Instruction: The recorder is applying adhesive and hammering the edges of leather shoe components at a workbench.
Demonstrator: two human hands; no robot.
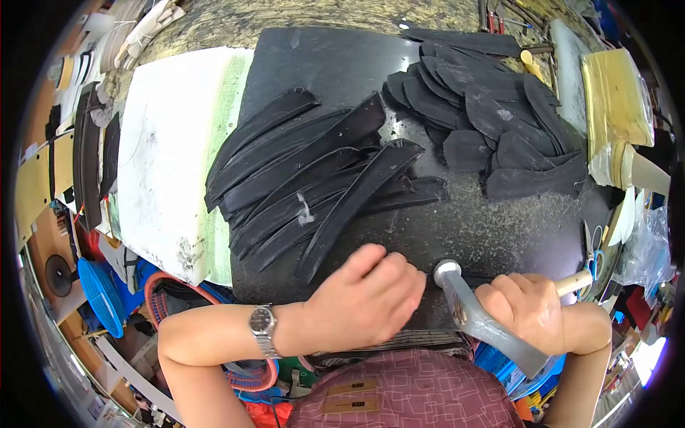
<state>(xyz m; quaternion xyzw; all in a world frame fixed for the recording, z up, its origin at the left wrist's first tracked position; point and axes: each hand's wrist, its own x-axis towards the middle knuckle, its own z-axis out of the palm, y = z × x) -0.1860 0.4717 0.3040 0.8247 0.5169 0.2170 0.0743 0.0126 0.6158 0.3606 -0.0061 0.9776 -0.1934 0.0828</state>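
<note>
My right hand (528, 310) is wrapped round the pale wooden handle of a hammer (485, 324). The hammer's round striking face points toward the dark work slab (528, 239), close to its near edge. Just left of the hammer head is my left hand (367, 299), fingers curled and pressed together at the slab's near edge. What those fingers hold, if anything, is hidden beneath them. Beyond my left hand lies a loose pile of long, folded black strips (307, 171). Flat curved black pieces (492, 107) are heaped at the far right.
On the left stands a white board (168, 143) with a green edge. Scissors (594, 246) with blue handles lie at the right edge, below a yellowish wrapped block (617, 100). A blue basket (100, 296) stands at the lower left.
</note>
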